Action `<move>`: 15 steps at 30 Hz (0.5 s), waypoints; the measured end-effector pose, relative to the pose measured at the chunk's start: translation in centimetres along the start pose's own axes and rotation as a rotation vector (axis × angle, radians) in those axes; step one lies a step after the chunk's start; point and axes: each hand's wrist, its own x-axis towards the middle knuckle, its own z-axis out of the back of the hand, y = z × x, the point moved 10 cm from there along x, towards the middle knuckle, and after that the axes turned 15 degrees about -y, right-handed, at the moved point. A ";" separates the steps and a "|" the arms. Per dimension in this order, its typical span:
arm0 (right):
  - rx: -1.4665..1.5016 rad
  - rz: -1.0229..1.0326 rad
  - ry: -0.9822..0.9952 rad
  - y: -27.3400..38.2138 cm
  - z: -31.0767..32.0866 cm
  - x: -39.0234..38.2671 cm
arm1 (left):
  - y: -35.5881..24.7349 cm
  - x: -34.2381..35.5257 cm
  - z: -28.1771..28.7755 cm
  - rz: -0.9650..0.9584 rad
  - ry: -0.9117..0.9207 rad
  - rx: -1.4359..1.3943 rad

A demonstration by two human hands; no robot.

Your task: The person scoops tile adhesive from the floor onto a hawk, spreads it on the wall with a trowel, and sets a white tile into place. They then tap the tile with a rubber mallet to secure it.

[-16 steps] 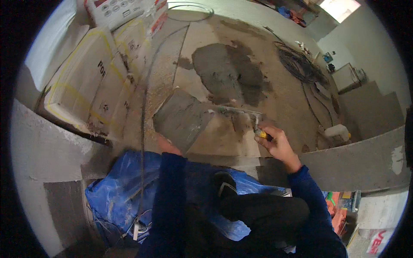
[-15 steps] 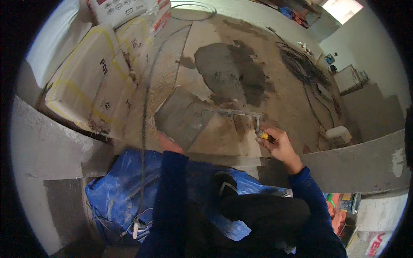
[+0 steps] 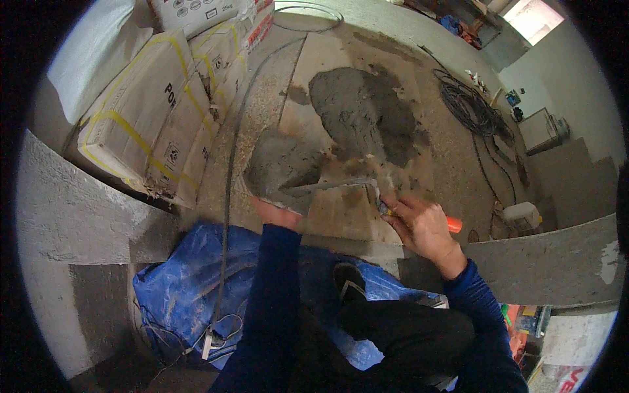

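Note:
My left hand (image 3: 276, 213) grips the near edge of a square tile (image 3: 282, 169) that is tilted up and coated with grey mortar. My right hand (image 3: 424, 226) is closed on the orange-handled trowel (image 3: 354, 187), whose long metal blade lies across the tile's lower right side. Beyond the tile a patch of wet grey mortar (image 3: 367, 114) is spread on the floor. Both forearms wear dark blue sleeves.
Stacked cardboard boxes (image 3: 164, 111) with yellow straps stand at the left. A grey cable (image 3: 229, 190) runs along the floor to a blue tarp (image 3: 190, 295) under my knees. Coiled black cable (image 3: 468, 108) lies at the right, a white container (image 3: 522, 214) beside a concrete ledge (image 3: 544, 262).
The trowel blade has slid a little along the tile's mortar. Both hands stay where they were on tile and handle.

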 end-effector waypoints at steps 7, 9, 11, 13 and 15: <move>-0.042 -0.044 -0.057 -0.4 0.9 2.0 | 1.1 1.3 1.9 -0.057 0.003 0.205; -0.047 -0.053 -0.094 -0.5 1.1 2.2 | 1.3 1.3 1.9 -0.029 -0.001 0.174; -0.055 -0.051 -0.124 -0.7 1.1 2.2 | 2.3 1.2 1.9 0.155 -0.104 -0.033; -0.104 -0.012 -0.180 -0.7 1.0 2.2 | 2.5 0.2 0.3 0.246 -0.080 -0.178; -0.142 0.034 -0.248 -0.9 1.1 2.0 | 2.5 -0.4 -1.4 0.298 -0.060 -0.219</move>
